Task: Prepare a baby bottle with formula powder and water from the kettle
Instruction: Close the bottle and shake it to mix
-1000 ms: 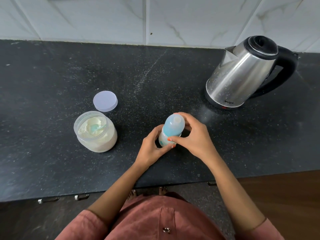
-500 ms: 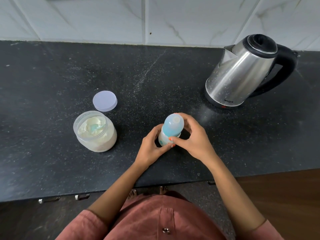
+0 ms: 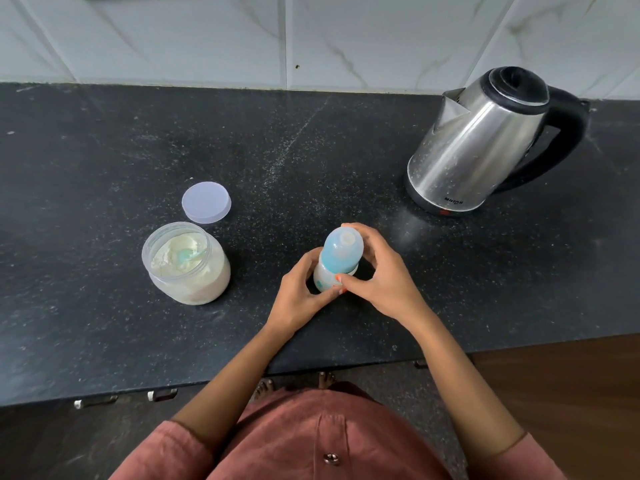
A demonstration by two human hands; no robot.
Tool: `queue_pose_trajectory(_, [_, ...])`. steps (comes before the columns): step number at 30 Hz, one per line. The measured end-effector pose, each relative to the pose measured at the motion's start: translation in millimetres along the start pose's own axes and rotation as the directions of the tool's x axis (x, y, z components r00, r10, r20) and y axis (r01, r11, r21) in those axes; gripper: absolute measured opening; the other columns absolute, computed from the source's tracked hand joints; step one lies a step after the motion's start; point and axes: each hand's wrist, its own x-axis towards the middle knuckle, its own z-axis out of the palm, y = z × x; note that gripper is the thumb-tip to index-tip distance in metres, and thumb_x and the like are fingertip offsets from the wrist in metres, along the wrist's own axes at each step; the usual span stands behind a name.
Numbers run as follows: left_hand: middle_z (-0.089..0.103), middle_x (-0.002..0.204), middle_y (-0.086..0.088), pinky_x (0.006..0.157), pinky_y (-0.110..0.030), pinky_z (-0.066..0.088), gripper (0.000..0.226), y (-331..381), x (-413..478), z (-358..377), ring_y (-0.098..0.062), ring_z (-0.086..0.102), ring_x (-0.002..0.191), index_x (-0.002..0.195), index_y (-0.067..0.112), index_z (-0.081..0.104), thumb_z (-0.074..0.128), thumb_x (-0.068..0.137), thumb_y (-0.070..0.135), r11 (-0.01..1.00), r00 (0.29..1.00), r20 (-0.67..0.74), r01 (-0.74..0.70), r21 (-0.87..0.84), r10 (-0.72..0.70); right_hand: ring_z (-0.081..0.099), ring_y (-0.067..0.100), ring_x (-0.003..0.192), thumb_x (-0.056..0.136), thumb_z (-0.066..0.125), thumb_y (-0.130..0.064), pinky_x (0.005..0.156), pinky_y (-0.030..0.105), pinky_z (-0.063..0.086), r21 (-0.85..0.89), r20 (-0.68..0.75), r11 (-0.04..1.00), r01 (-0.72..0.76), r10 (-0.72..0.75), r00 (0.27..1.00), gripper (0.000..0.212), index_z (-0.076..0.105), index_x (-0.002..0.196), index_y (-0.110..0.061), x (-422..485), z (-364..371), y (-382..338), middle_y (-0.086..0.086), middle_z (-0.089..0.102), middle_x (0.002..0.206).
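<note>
The black bench (image 3: 104,143) lies bare along its whole back strip by the tiled wall (image 3: 207,36), and wide on the far left. The open jar of powder (image 3: 187,263) stands left of centre, its loose lid (image 3: 206,202) flat just behind it, nearly touching. Both hands (image 3: 301,292) and the bottle (image 3: 337,259) fill the middle front. Between bottle and jar a clear lane runs back. The kettle (image 3: 481,143) blocks the right rear; bench in front of it is open.
</note>
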Motion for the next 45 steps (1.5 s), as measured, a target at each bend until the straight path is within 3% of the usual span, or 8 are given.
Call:
queue_pose_trajectory(7, [0.054,0.113,0.026,0.087,-0.005,0.04,0.064,0.3,-0.9,-0.1,0.011,0.052,0.109,0.116,0.046,0.041,0.078,0.072,0.017,1.0,1.0,-0.007,-0.003,0.004,0.003,0.046,0.01,0.105,0.06,0.083,-0.017,0.081,0.0,0.034,-0.137,-0.167,0.99,-0.025,0.002,0.986,0.063,0.052,0.115,-0.013,8.1,16.1,2.2,-0.002,0.043,0.111])
queue_pose_trajectory(14, [0.055,0.116,0.023,0.089,-0.008,0.041,0.062,-0.3,0.1,0.0,0.006,0.053,0.111,0.115,0.047,0.042,0.078,0.072,0.02,1.0,1.0,0.003,0.013,-0.008,-0.013,0.042,0.004,0.127,0.072,0.069,0.002,0.106,0.021,0.034,0.121,0.113,0.992,-0.035,0.021,0.993,0.074,0.039,0.121,-0.043,3.5,-1.8,7.9,-0.009,0.047,0.134])
queue_pose_trajectory(17, [0.056,0.115,0.022,0.088,-0.007,0.041,0.063,-0.5,0.0,0.4,0.006,0.053,0.111,0.115,0.047,0.042,0.079,0.071,0.021,1.0,1.0,-0.001,0.018,-0.008,-0.018,0.049,0.006,0.117,0.068,0.074,0.0,0.102,0.021,0.041,0.12,0.024,0.992,-0.046,0.043,0.999,0.064,0.047,0.11,-0.04,5.3,-0.8,10.1,-0.013,0.052,0.119])
queue_pose_trajectory(23, [0.055,0.111,0.029,0.087,-0.007,0.042,0.063,0.5,0.0,-0.1,0.009,0.053,0.108,0.114,0.049,0.042,0.078,0.072,0.019,1.0,1.0,-0.017,-0.008,0.015,0.008,0.046,-0.001,0.097,0.056,0.085,-0.018,0.077,-0.001,0.037,-0.049,-0.201,0.997,-0.053,0.042,0.979,0.066,0.045,0.107,-0.028,9.5,23.9,7.9,-0.005,0.038,0.108])
queue_pose_trajectory(30, [0.055,0.115,0.023,0.09,-0.009,0.041,0.061,-1.6,0.3,0.0,0.006,0.053,0.11,0.115,0.048,0.042,0.077,0.073,0.021,1.0,1.0,-0.007,-0.01,0.007,0.01,0.041,0.004,0.127,0.071,0.07,0.0,0.107,0.023,0.033,0.165,0.108,0.986,-0.03,0.012,0.994,0.076,0.037,0.122,-0.045,4.7,3.5,11.1,-0.008,0.045,0.136])
queue_pose_trajectory(35, [0.057,0.115,0.022,0.088,-0.007,0.041,0.063,-2.8,0.6,1.0,0.004,0.054,0.11,0.116,0.047,0.043,0.079,0.072,0.021,1.0,1.0,-0.004,0.008,0.003,-0.008,0.051,0.0,0.111,0.064,0.078,-0.003,0.094,0.014,0.043,0.125,-0.054,0.991,-0.044,0.052,0.997,0.063,0.046,0.105,-0.041,6.6,8.4,12.0,-0.013,0.051,0.113])
queue_pose_trajectory(40, [0.055,0.113,0.031,0.089,-0.009,0.042,0.061,-2.4,0.5,0.5,0.007,0.053,0.11,0.115,0.048,0.043,0.077,0.073,0.02,1.0,1.0,-0.02,-0.009,0.019,0.01,0.046,-0.003,0.101,0.06,0.083,-0.013,0.08,0.004,0.041,0.016,-0.223,0.999,-0.039,0.041,0.974,0.064,0.046,0.112,-0.023,5.2,27.6,8.4,-0.003,0.041,0.112])
queue_pose_trajectory(45, [0.057,0.113,0.024,0.088,-0.009,0.042,0.059,-1.6,0.5,0.5,0.005,0.055,0.108,0.115,0.046,0.044,0.077,0.073,0.02,1.0,1.0,-0.012,0.007,0.0,-0.007,0.044,0.002,0.123,0.071,0.073,-0.005,0.101,0.014,0.035,0.144,0.055,0.989,-0.029,0.021,0.998,0.072,0.037,0.123,-0.041,2.8,7.7,7.8,-0.006,0.045,0.134])
